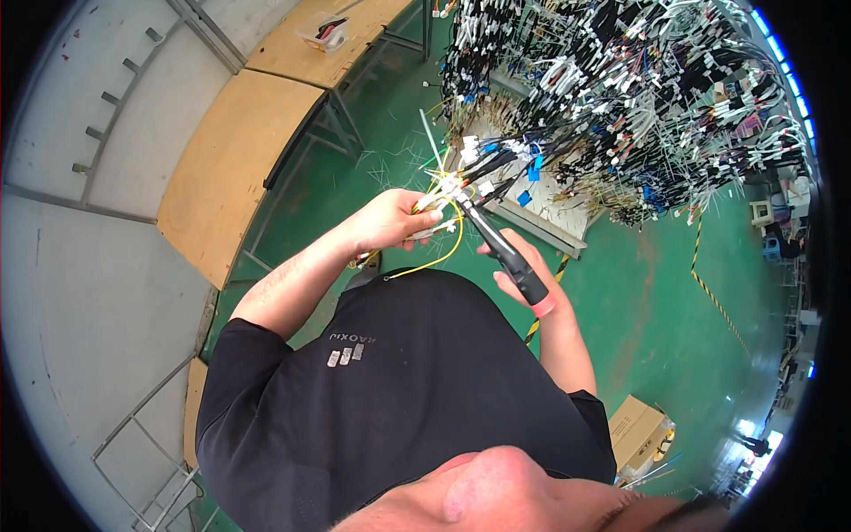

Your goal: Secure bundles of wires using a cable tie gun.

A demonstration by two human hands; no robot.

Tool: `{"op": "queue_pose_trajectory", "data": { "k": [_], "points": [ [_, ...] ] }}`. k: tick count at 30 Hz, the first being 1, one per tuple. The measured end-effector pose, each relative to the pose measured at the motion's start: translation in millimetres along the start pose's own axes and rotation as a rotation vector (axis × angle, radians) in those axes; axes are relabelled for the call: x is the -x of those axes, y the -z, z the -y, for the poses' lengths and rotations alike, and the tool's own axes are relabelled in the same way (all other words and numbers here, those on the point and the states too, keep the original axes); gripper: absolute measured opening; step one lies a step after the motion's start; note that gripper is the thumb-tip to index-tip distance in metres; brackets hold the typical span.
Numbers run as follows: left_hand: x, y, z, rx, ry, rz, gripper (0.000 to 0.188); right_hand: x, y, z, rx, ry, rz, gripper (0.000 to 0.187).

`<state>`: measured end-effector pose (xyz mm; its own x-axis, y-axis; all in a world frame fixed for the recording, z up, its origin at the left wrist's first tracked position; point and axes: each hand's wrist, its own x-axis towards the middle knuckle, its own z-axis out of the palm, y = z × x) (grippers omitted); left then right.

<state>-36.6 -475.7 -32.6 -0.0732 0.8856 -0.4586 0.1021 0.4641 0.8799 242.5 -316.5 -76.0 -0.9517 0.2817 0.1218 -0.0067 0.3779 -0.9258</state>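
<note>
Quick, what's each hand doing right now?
Left hand: closed, pinching a bundle of wires with white connectors.
Right hand: closed around the black handle of a tool, its tip at the wires.

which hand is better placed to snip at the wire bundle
Right. The right hand holds the black-handled cutters, tips at the bundle of yellow and white wires that the left hand grips.

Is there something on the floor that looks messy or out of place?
Yes. Thin white cut strips lie scattered on the green floor beneath the hanging wire harnesses, near the left hand. They look like loose offcuts.
</note>
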Motion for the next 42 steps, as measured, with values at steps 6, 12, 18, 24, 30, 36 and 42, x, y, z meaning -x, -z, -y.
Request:
{"op": "queue_pose_trajectory", "data": {
  "k": [6, 12, 18, 24, 30, 36, 42],
  "points": [
    [7.2, -3.1, -10.6, -0.183, -0.035, -0.061, 0.027, 9.8, -18.0, -9.1, 0.022, -0.074, -0.187, 0.02],
    [5.5, 1.3, -4.6, -0.042, -0.031, -0.035, 0.028, 18.0, -20.9, -9.2, 0.116, -0.036, -0.219, 0.022],
    [-5.6, 1.2, 13.0, 0.256, -0.047, 0.01, 0.027, 15.8, -14.3, -6.9, 0.559, 0.126, -0.337, 0.039],
    [-13.3, 18.9, 16.3, 0.686, -0.105, 0.115, 0.021, 13.2, -4.8, -6.1, 0.945, 0.149, -0.431, 0.034],
    [-20.6, -3.4, -14.5, 0.405, -0.225, -0.043, 0.04, -8.1, -10.7, 6.9, 0.888, 0.293, -0.486, 0.035],
    [-16.1, -25.2, -48.7, 0.487, -0.324, -0.134, 0.049, -24.2, -16.5, 23.7, 0.891, 0.377, -0.522, 0.035],
    [-22.6, -4.2, -21.7, 0.488, -0.277, -0.084, 0.025, -10.1, -9.6, 11.0, 0.729, 0.388, -0.555, 0.044]
  ]
}}
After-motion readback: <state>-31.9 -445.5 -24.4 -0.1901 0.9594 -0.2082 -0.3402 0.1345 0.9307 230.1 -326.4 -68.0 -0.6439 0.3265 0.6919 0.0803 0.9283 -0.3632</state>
